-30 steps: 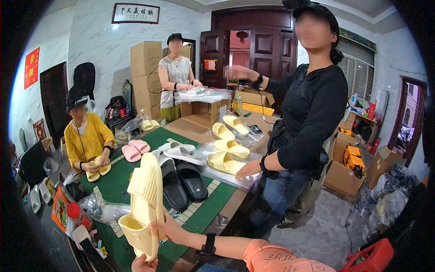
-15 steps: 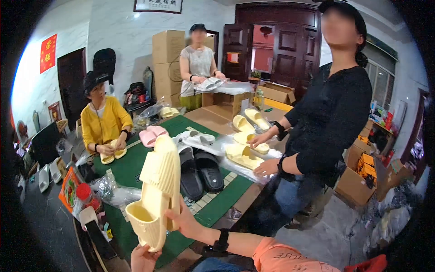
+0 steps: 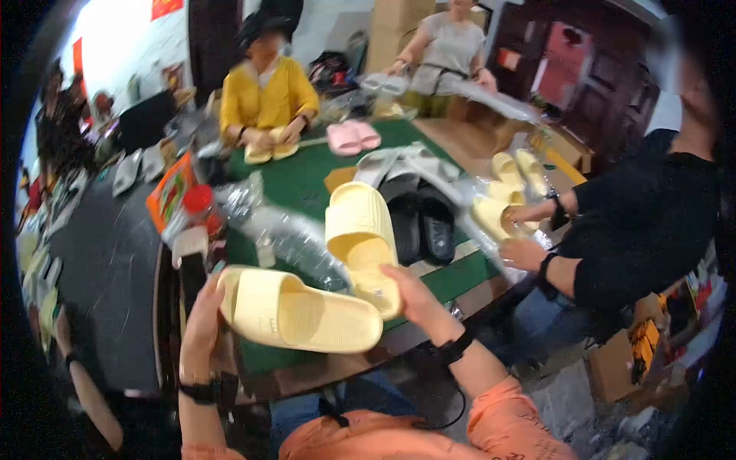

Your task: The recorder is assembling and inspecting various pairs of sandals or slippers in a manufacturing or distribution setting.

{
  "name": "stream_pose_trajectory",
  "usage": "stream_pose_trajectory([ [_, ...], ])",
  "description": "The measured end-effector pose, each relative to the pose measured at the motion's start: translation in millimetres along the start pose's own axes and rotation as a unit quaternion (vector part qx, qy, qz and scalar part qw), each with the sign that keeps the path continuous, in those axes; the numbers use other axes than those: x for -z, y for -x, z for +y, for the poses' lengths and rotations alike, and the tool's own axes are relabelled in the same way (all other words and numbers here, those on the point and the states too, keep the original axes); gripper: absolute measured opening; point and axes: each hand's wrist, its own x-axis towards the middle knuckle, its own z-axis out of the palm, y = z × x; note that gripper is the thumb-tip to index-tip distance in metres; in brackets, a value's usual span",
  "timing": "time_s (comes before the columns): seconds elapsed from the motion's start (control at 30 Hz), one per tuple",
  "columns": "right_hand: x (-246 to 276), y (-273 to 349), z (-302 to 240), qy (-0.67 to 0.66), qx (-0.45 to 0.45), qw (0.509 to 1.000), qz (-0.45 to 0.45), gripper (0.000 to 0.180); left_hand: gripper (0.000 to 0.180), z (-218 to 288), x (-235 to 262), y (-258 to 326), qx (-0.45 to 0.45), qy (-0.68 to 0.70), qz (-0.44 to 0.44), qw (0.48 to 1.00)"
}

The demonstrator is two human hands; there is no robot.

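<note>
1. Head view, looking down: two pale yellow slides are up in the air over the near edge of the green table (image 3: pixel 307 180), one per hand.
2. The left hand (image 3: pixel 201 322) has its fingers wrapped around the left end of the left slide (image 3: pixel 299 310), clamped on it. Its long axis runs left to right, so nearly all of the shoe sticks out to the right of those fingers.
3. The right hand (image 3: pixel 418 295) cups the near end of the right slide (image 3: pixel 362 241) from below, fingers closed on its edge. This one points away, near to far, so it lies on the far side of the fingers.
4. The two slides meet at roughly a right angle; touching or just overlapping, I can't tell.
</note>
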Motion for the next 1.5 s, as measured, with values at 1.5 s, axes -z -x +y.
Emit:
stream_pose_trajectory([
  [1.5, -13.6, -9.7, 110.7, 0.541, 0.137, 0.829, 0.024, 0.034, 0.058, -119.2, -63.4, 35.5, -0.107, -0.668, 0.121, 0.726],
])
